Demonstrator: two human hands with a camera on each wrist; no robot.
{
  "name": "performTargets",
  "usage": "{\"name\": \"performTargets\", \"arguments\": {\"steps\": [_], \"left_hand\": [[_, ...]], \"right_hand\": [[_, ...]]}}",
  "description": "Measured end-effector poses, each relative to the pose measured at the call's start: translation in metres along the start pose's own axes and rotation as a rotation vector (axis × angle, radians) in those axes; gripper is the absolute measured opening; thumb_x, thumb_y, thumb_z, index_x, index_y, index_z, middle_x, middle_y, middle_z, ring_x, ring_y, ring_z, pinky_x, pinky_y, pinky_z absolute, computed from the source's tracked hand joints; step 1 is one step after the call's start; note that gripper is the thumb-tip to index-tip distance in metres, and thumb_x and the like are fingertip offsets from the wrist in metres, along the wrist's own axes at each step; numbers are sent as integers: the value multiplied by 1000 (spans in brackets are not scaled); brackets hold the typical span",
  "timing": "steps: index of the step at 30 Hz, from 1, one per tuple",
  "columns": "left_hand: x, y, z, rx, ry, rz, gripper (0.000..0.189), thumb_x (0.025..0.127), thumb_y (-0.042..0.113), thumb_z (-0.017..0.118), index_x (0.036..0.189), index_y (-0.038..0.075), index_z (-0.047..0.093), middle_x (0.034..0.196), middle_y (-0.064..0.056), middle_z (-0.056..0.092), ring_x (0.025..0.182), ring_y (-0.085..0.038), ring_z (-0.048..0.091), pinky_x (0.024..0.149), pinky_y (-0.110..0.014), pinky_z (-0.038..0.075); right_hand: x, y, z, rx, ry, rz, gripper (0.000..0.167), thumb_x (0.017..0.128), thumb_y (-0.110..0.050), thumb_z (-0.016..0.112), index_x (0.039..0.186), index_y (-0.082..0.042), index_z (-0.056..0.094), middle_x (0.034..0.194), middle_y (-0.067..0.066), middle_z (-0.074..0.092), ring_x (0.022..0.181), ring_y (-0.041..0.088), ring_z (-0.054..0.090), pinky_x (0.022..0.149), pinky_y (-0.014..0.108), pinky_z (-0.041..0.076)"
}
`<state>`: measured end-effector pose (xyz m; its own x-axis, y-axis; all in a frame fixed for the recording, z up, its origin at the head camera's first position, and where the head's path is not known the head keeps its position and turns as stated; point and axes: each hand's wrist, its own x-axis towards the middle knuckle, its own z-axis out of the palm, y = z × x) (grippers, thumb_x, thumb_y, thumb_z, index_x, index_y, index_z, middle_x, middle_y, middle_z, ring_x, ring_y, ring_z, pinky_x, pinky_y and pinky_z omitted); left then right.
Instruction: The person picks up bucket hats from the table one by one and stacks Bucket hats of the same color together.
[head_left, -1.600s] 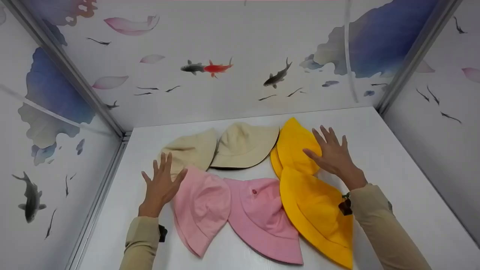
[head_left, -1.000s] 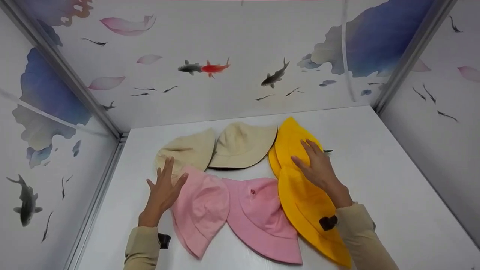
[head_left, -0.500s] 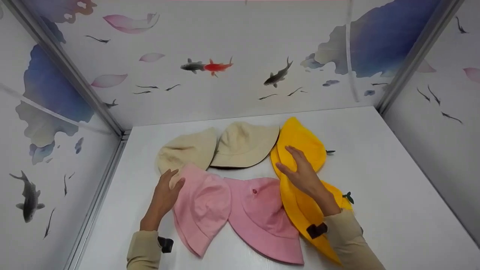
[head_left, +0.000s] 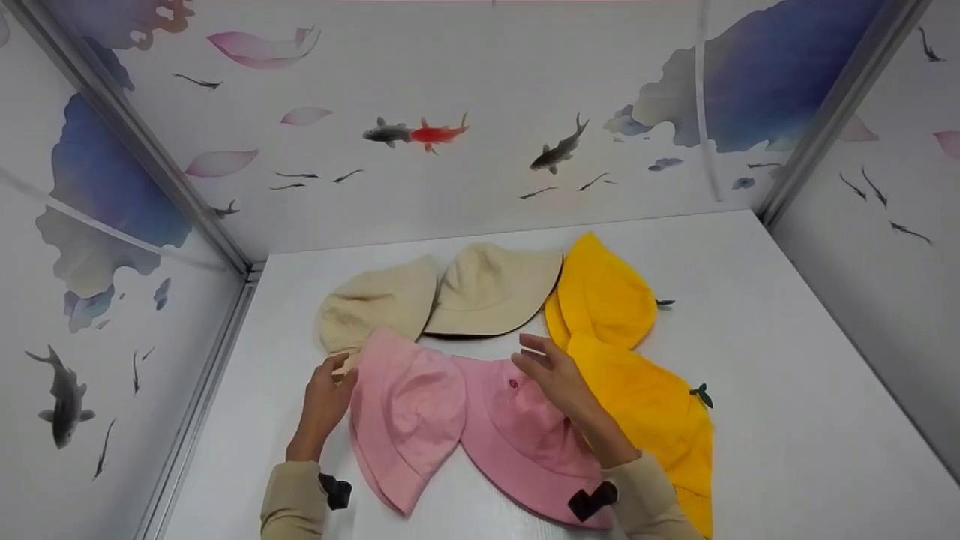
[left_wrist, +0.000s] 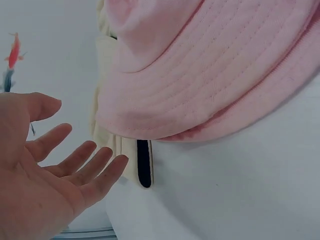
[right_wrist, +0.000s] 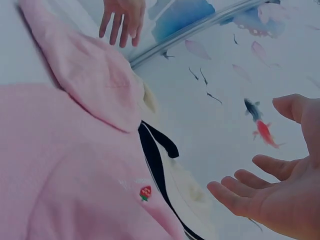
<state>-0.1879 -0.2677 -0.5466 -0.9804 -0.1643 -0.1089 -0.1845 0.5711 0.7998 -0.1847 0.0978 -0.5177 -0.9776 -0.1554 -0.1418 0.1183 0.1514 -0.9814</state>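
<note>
Six bucket hats are not stacked but laid in two overlapping rows. My left hand (head_left: 327, 391), fingers relaxed and holding nothing, is beside the left edge of the light pink bucket hat (head_left: 420, 412). My right hand (head_left: 559, 379) hovers over the darker pink bucket hat (head_left: 487, 420), which has a small strawberry patch (right_wrist: 145, 192); its fingers are loosely bent around nothing. Behind lie a left cream bucket hat (head_left: 375, 300) and a right cream bucket hat (head_left: 491, 289) with dark lining. On the right are a rear yellow hat (head_left: 607, 292) and a front yellow hat (head_left: 652, 397), partly hidden by my right arm.
The hats lie on a white table (head_left: 780, 390). White panels with painted fish and petals enclose it: a back wall (head_left: 480, 202), a left wall (head_left: 187, 300) and a right wall (head_left: 900, 300). Green leaf-like stems (head_left: 702, 395) stick out from the yellow hats.
My right hand has moved left and nearer, from above the yellow hats to above the darker pink hat. My left hand has drawn slightly back, its fingers less spread. The hats stay in place.
</note>
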Motion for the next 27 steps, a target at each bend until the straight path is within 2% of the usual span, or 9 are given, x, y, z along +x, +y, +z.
{"name": "performTargets", "arguments": {"steps": [5, 11, 14, 18, 22, 27], "left_hand": [[2, -5, 6, 12, 12, -16, 52, 102, 15, 52, 147, -6, 39, 146, -36, 40, 127, -49, 52, 101, -57, 50], [2, -11, 7, 23, 8, -56, 53, 101, 13, 54, 148, -7, 37, 144, -35, 42, 127, -48, 53, 103, -56, 49], [2, -13, 7, 9, -1, -80, 54, 101, 12, 54, 148, -7, 37, 143, -34, 43, 129, -47, 52, 104, -55, 48], [2, -15, 10, -19, -24, -108, 54, 101, 14, 53, 149, -6, 36, 143, -33, 45, 131, -46, 50, 107, -54, 46], [3, -17, 12, -38, -34, -137, 55, 102, 15, 53, 149, -6, 35, 143, -32, 46, 134, -45, 49, 109, -54, 45], [4, -19, 14, -41, -22, -136, 56, 101, 14, 54, 149, -8, 34, 138, -33, 51, 130, -43, 52, 108, -53, 46]], "right_hand": [[-2, 6, 15, 107, -58, 33, 52, 99, -32, 62, 140, -3, 52, 144, 20, 53, 128, 40, 56, 108, 49, 48], [-10, 15, 27, 131, -136, 155, 63, 97, -45, 61, 146, -9, 46, 151, 14, 47, 138, 36, 48, 109, 48, 48], [-16, 20, 31, 156, -177, 215, 69, 97, -47, 59, 151, -7, 41, 155, 17, 43, 139, 36, 48, 110, 49, 47], [-22, 24, 38, 228, -244, 319, 73, 99, -45, 56, 154, -3, 34, 157, 22, 39, 141, 38, 45, 113, 51, 44], [-24, 28, 45, 302, -282, 425, 69, 101, -40, 55, 153, 0, 34, 155, 25, 42, 140, 38, 47, 111, 51, 46], [-26, 30, 53, 390, -293, 471, 62, 104, -33, 49, 150, 6, 34, 149, 29, 47, 134, 40, 53, 106, 51, 49]]}}
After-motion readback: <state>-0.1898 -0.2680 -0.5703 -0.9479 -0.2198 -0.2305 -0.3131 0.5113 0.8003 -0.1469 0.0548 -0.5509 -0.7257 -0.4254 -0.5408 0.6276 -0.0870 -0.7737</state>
